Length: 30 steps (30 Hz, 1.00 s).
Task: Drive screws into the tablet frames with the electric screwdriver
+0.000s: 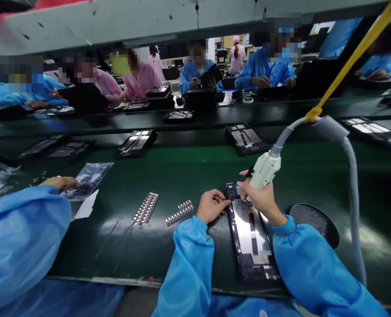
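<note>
An opened tablet point(263, 235) with its inner parts showing lies flat in front of me, its long side running away from me. In my right hand point(259, 198) is a white electric screwdriver point(264, 169), held tilted with its tip down over the far part of the tablet; the bit itself is hidden. At the tablet's far left edge, my left hand point(211, 206) has thumb and fingertips drawn together; whatever they pinch is too small to make out. Two strips of small metal parts, a larger one point(146, 208) and a smaller one point(180, 212), lie left of my left hand.
A grey cable point(355, 198) hangs from a yellow strap point(356, 57) at right. Beside my right wrist sits a round black dish point(314, 222). At left, a co-worker's hand point(61, 182) touches a clear plastic bag point(91, 178). More opened tablets point(247, 138) lie beyond; several people work opposite.
</note>
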Motion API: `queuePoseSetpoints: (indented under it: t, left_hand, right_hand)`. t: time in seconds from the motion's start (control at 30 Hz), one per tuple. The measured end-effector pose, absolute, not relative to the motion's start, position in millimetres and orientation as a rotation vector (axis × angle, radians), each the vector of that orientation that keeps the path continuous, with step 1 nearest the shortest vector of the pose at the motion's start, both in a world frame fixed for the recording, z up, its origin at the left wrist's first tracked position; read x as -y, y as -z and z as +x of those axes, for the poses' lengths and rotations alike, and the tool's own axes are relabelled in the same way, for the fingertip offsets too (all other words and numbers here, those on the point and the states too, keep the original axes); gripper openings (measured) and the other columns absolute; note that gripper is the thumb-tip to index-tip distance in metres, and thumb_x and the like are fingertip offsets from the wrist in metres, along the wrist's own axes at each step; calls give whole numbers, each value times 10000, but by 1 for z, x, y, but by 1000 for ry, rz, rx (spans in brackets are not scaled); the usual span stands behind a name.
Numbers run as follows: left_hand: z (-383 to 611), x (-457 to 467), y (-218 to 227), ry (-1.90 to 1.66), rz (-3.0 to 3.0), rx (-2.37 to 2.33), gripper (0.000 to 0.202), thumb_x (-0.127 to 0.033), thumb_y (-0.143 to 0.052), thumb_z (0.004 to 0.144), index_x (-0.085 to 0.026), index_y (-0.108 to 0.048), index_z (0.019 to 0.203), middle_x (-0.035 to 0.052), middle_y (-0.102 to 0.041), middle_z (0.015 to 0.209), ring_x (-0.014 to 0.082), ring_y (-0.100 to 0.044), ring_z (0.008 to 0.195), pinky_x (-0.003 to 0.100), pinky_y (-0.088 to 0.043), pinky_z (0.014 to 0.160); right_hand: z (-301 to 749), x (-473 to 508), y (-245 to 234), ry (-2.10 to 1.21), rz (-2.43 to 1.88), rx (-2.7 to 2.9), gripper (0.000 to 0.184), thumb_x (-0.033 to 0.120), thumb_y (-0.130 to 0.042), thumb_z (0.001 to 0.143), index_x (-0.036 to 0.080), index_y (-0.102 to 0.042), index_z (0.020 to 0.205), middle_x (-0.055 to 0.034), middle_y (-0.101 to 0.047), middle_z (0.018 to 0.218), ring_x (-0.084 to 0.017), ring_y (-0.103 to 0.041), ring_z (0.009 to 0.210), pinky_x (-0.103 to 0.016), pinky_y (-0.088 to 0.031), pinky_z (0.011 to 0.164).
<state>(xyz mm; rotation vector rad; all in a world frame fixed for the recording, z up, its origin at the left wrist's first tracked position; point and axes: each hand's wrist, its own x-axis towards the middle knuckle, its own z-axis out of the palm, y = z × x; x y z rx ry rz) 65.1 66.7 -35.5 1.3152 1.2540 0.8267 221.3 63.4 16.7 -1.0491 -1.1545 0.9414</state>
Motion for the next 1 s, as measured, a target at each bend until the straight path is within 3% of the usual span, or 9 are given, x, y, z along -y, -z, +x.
queuePoseSetpoints:
  t: [0.1, 0.3, 0.63, 0.7, 0.83, 1.0]
  left_hand:
    - [67, -63, 34, -961, 1682, -1165, 161, -257, -735, 664, -152, -663, 763, -72, -439, 523, 58, -416, 480, 193, -328, 480]
    - [71, -59, 36, -952, 2037, -1131, 181, -316, -684, 747, -182, -727, 860, -31, -466, 576, 102, -442, 558, 239, -332, 561]
    - [77, -55, 42, -1066, 1987, -1103, 162, -272, -608, 791, -167, -714, 728, -26, -461, 548, 100, -438, 530, 236, -339, 561]
    - [72, -57, 38, -1070, 1963, -1081, 142, -293, -669, 749, -169, -722, 792, -30, -467, 573, 99, -438, 543, 232, -341, 558]
    - [57, -64, 35, -1140, 1733, -1189, 321, -285, -684, 723, -168, -687, 1022, -31, -513, 673, 79, -415, 520, 217, -354, 528]
    - [59, -68, 40, -1057, 1657, -1425, 218, -317, -637, 763, -154, -703, 893, -22, -541, 640, 88, -439, 539, 211, -345, 524]
  right_hand:
    - [219, -66, -22, -928, -1014, 1136, 284, 228, -709, 700, 188, -558, 938, 89, -538, 420, -118, -489, 347, -263, -423, 441]
    - [206, -67, -29, -943, -978, 1141, 267, 246, -708, 703, 185, -565, 921, 88, -529, 419, -114, -488, 347, -247, -420, 421]
    - [198, -63, -33, -890, -989, 1184, 224, 216, -687, 723, 177, -575, 914, 78, -543, 427, -101, -487, 360, -236, -435, 443]
    - [198, -64, -32, -888, -988, 1201, 214, 213, -687, 726, 175, -581, 907, 77, -545, 432, -101, -493, 366, -239, -441, 456]
    - [197, -69, -28, -918, -973, 1214, 225, 214, -694, 716, 169, -587, 909, 81, -536, 420, -102, -488, 355, -243, -433, 452]
    - [191, -70, -22, -976, -983, 1234, 234, 206, -675, 711, 166, -577, 920, 88, -533, 405, -105, -484, 339, -242, -431, 441]
